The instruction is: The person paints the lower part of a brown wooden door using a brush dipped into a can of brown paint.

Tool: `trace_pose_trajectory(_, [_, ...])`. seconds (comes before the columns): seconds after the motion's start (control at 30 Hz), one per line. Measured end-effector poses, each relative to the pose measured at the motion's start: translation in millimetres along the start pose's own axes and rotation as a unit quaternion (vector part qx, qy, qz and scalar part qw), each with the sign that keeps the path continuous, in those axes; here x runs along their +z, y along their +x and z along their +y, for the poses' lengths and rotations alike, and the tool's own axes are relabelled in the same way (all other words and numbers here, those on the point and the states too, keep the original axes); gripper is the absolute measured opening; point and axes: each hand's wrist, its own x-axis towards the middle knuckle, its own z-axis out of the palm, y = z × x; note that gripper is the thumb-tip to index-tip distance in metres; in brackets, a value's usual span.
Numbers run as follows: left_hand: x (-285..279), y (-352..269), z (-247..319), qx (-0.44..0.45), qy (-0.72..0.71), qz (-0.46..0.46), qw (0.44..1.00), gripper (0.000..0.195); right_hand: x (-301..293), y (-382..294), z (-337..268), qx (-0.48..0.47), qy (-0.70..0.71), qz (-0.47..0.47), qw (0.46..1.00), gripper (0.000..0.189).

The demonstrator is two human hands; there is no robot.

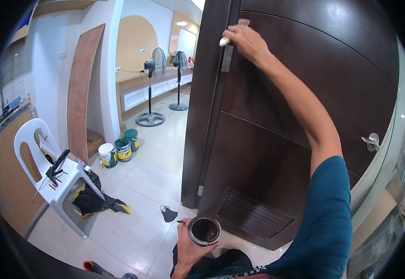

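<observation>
A dark brown wooden door (286, 87) stands before me, with a louvred vent (256, 212) low down and a lever handle (372, 142) at the right. My right hand (249, 40) is raised near the door's upper hinge side, just above a metal hinge (227, 59). It grips a paintbrush (224, 42) by its pale handle; the blurred bristles lie near the door's edge, and I cannot tell whether they touch it. Low in front of my body, my left hand (192, 240) holds an open can (204, 231) of dark brown liquid. A thin dark stick pokes out beside its fingers.
To the left is a white plastic chair (64, 174) bearing a caulking gun (56, 167). Several paint pails (107, 156) stand by the wall end, near a leaning plywood board (84, 94). Dark cloth (94, 202) and a face mask (169, 213) lie on the floor. Two stand fans (150, 87) stand beyond.
</observation>
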Motion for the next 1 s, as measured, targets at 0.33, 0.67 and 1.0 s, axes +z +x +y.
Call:
trace_pose_trajectory(0.33, [4, -1, 4, -0.004, -0.024, -0.006, 1.0, 0.098, -10, -136, -175, 0.016, 0.099, -0.125, 0.987, 0.019])
trace_pose_trajectory(0.67, [4, -3, 1, 0.004, 0.011, -0.02, 1.0, 0.105, -70, -89, -86, 0.284, 0.425, -0.201, 0.835, 0.02])
trace_pose_trajectory(1.0, [0, -3, 0, -0.004, 0.023, -0.033, 0.999, 0.108, -40, -110, -128, 0.232, 0.386, -0.192, 0.872, 0.018])
